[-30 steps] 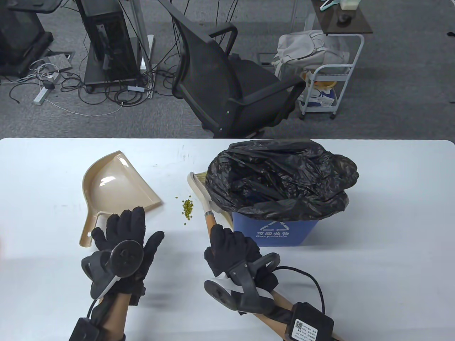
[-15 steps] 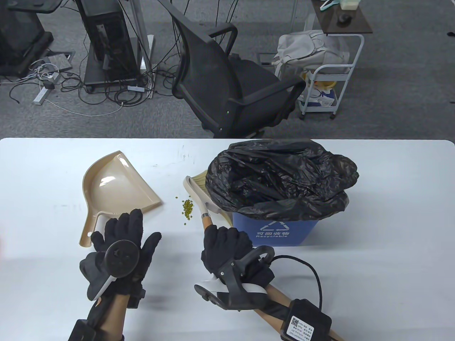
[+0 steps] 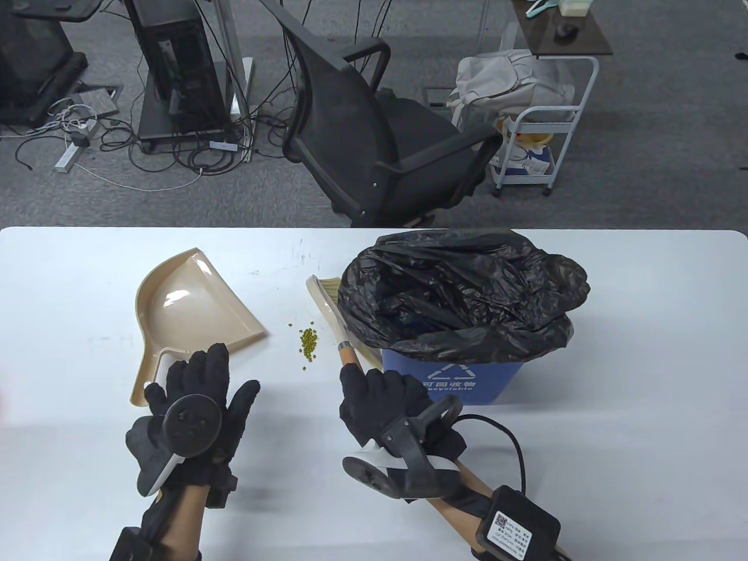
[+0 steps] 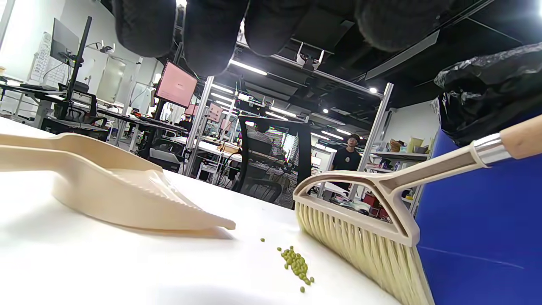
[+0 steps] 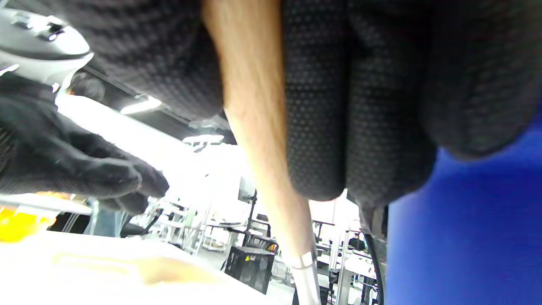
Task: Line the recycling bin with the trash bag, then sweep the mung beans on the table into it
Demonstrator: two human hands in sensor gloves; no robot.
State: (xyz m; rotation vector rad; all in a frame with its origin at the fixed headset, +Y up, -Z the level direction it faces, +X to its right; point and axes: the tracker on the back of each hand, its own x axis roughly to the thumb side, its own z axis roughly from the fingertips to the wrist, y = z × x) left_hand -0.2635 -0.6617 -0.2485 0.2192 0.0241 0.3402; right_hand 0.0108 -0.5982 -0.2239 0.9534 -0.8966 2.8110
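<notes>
A blue recycling bin (image 3: 467,383) lined with a black trash bag (image 3: 461,292) stands on the white table (image 3: 643,350), right of centre. A small heap of green mung beans (image 3: 308,343) lies just left of it. My right hand (image 3: 380,400) grips the wooden handle of a beige brush (image 3: 325,298); the brush head rests against the bag, beside the beans. A beige dustpan (image 3: 187,304) lies to the left. My left hand (image 3: 198,380) hovers with straight fingers over the dustpan's handle and holds nothing. In the left wrist view the brush bristles (image 4: 364,241) stand close to the beans (image 4: 296,264).
Beyond the table's far edge stand a black office chair (image 3: 374,134) and a white trolley (image 3: 543,134) with a grey bag. A person (image 4: 347,156) stands far off in the left wrist view. Bare table lies right of the bin and along the front.
My left hand has drifted left and back over the dustpan handle. The brush head swung left toward the beans, then back against the bag, with my right hand shifting slightly right.
</notes>
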